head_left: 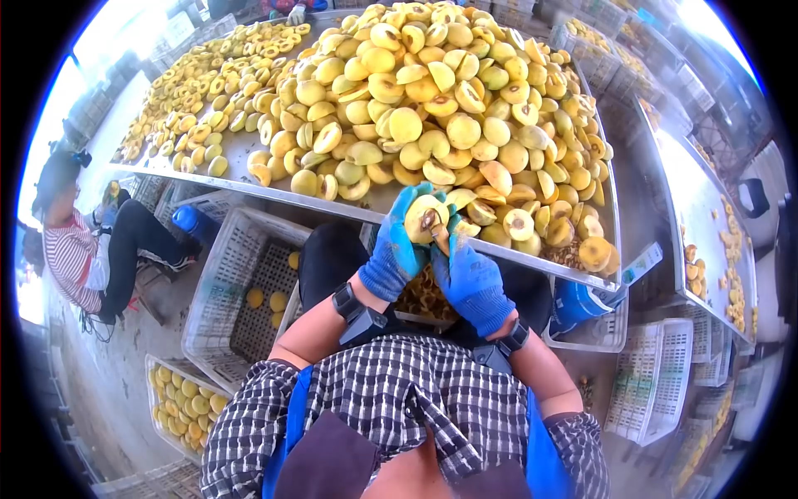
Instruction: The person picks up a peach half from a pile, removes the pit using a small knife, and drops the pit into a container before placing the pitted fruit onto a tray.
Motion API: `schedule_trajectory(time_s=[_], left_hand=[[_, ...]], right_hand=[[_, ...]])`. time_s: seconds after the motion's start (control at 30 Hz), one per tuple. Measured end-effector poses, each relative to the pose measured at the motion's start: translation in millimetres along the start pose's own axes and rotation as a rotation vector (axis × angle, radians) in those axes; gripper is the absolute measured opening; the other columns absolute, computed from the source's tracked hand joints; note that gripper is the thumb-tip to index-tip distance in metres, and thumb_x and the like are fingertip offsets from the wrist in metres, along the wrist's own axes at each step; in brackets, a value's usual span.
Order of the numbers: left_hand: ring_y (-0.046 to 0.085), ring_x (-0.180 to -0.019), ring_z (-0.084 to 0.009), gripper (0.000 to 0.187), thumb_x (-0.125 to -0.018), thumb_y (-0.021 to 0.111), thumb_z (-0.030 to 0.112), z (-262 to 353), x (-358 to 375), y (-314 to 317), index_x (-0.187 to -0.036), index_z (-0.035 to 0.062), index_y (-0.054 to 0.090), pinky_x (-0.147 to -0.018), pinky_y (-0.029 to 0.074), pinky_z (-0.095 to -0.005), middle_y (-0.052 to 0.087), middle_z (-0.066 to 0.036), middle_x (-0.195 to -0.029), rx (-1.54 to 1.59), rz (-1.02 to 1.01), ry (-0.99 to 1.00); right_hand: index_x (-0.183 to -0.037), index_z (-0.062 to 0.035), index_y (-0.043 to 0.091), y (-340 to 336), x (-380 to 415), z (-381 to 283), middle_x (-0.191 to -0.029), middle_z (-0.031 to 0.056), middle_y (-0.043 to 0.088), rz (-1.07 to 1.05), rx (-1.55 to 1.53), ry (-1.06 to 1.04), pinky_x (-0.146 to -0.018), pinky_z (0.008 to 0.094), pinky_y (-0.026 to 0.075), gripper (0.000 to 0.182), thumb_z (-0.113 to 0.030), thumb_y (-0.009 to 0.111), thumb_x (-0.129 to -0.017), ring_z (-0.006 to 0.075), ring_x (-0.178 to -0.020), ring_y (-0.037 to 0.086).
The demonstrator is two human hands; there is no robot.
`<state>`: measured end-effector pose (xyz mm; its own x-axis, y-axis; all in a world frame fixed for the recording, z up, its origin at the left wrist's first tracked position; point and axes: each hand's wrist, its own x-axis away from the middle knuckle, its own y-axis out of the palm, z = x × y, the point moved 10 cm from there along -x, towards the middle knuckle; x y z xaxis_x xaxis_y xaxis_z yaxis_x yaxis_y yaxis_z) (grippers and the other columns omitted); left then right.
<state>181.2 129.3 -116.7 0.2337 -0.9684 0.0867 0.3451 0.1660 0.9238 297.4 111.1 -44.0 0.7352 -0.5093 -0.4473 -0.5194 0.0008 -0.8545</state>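
My left hand (392, 256), in a blue and teal glove, is closed around a yellow peach half (418, 218) with its cut face and brown pit hollow turned up. In my right hand (472, 279), gloved the same way, a small pitting tool (441, 239) with a brownish handle is gripped; its tip reaches to the hollow, and its exact shape is partly hidden by the fingers. Both hands are just over the near edge of a metal table (241, 181) that carries a big heap of peach halves (432, 108). Brown scraps (426, 295) lie below my hands.
Left of my legs stands a plastic crate (212, 283) with a few peach halves; another, fuller crate (184, 403) is nearer. A blue bucket (573, 306) and a white crate (650, 378) are at right. A co-worker (75, 258) sits far left.
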Motion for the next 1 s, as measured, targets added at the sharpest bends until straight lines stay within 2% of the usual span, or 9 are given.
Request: schedule_trajectory(time_s=[0.07, 0.17, 0.27, 0.37, 0.5, 0.6, 0.73, 0.9, 1.0], left_hand=[[0.061, -0.12, -0.0274, 0.037, -0.103, 0.055, 0.025, 1.0, 2.1, -0.9, -0.134, 0.0074, 0.051, -0.102, 0.053, -0.0402, 0.06, -0.015, -0.134, -0.112, -0.104, 0.038], [0.062, -0.118, -0.0264, 0.041, -0.1, 0.059, 0.019, 31.5, 37.8, 50.5, -0.137, 0.0045, 0.05, -0.101, 0.053, -0.0387, 0.059, -0.015, -0.134, -1.207, -0.328, 0.537], [0.064, -0.116, -0.0253, 0.043, -0.1, 0.06, 0.019, 27.1, 25.9, 34.2, -0.137, 0.0012, 0.05, -0.1, 0.053, -0.0369, 0.061, -0.014, -0.132, -0.994, -0.175, 0.337], [0.064, -0.114, -0.0234, 0.041, -0.1, 0.06, 0.019, 43.6, 35.3, 60.6, -0.135, -0.001, 0.052, -0.1, 0.053, -0.0354, 0.063, -0.013, -0.127, -1.464, -0.198, 0.652], [0.067, -0.108, -0.0228, 0.038, -0.102, 0.057, 0.022, 33.0, 14.4, 42.4, -0.13, -0.003, 0.055, -0.096, 0.054, -0.0355, 0.066, -0.014, -0.12, -1.032, -0.213, 0.246], [0.068, -0.103, -0.0218, 0.033, -0.104, 0.055, 0.021, 42.0, 19.2, 39.9, -0.126, -0.0027, 0.058, -0.093, 0.055, -0.0342, 0.067, -0.014, -0.12, -0.836, -0.097, 0.484], [0.07, -0.092, -0.0193, 0.022, -0.101, 0.062, 0.015, 22.7, 7.9, 5.2, -0.114, -0.0011, 0.067, -0.085, 0.058, -0.0331, 0.072, -0.011, -0.107, -0.538, -0.042, 0.244], [0.071, -0.088, -0.0227, 0.027, -0.099, 0.066, 0.022, 9.8, 0.3, 14.4, -0.11, -0.0032, 0.068, -0.081, 0.059, -0.0352, 0.072, -0.013, -0.1, -0.599, -0.198, -0.013], [0.071, -0.088, -0.0243, 0.028, -0.1, 0.064, 0.024, 2.3, 0.1, 12.1, -0.109, -0.0031, 0.067, -0.08, 0.06, -0.0362, 0.072, -0.014, -0.1, -0.438, -0.203, -0.078]], right_hand=[[-0.126, -0.0028, 0.058, 7.9, 3.6, 4.6, -0.075, 0.0157, 0.061, -0.029, 0.005, -0.009, -0.052, 0.0413, 0.051, 0.039, -0.029, 0.063, -0.097, 0.031, -0.06, 0.064], [-0.13, -0.0007, 0.054, 11.8, 7.5, 11.2, -0.075, 0.0173, 0.061, -0.103, -0.04, -0.015, -0.055, 0.0421, 0.052, 0.044, -0.028, 0.063, -0.097, 0.0319, -0.061, 0.064], [-0.13, 0.0055, 0.05, 14.7, 4.4, 10.0, -0.078, 0.0214, 0.064, -0.152, -0.234, 0.042, -0.059, 0.0453, 0.053, 0.049, -0.029, 0.063, -0.097, 0.0357, -0.065, 0.066], [-0.128, 0.0119, 0.048, 27.3, 13.4, 18.6, -0.083, 0.027, 0.067, -0.13, -0.459, 0.173, -0.062, 0.05, 0.052, 0.054, -0.028, 0.063, -0.097, 0.043, -0.072, 0.067], [-0.128, 0.0091, 0.05, 19.8, 6.2, 22.3, -0.085, 0.0265, 0.067, -0.219, -0.407, 0.136, -0.063, 0.0472, 0.051, 0.047, -0.026, 0.062, -0.099, 0.0415, -0.074, 0.067], [-0.128, 0.0072, 0.051, 43.4, 13.4, 32.4, -0.086, 0.0249, 0.065, -0.189, -0.747, 0.149, -0.066, 0.0437, 0.051, 0.042, -0.023, 0.06, -0.1, 0.0376, -0.076, 0.066], [-0.126, 0.0038, 0.053, 42.6, 14.0, 20.5, -0.083, 0.0205, 0.061, -0.185, -0.69, -0.143, -0.066, 0.0408, 0.049, 0.035, -0.021, 0.058, -0.102, 0.0304, -0.072, 0.062], [-0.117, -0.0034, 0.057, 65.3, 42.6, 10.8, -0.066, 0.0039, 0.05, -0.744, -1.52, 0.86, -0.04, 0.0289, 0.035, 0.031, -0.033, 0.054, -0.106, 0.0132, -0.044, 0.043], [-0.112, -0.0058, 0.057, 74.5, 47.3, -8.4, -0.062, -0.0035, 0.038, -0.681, -1.846, 0.858, -0.034, 0.0226, 0.024, 0.036, -0.041, 0.05, -0.107, 0.0063, -0.038, 0.029]])
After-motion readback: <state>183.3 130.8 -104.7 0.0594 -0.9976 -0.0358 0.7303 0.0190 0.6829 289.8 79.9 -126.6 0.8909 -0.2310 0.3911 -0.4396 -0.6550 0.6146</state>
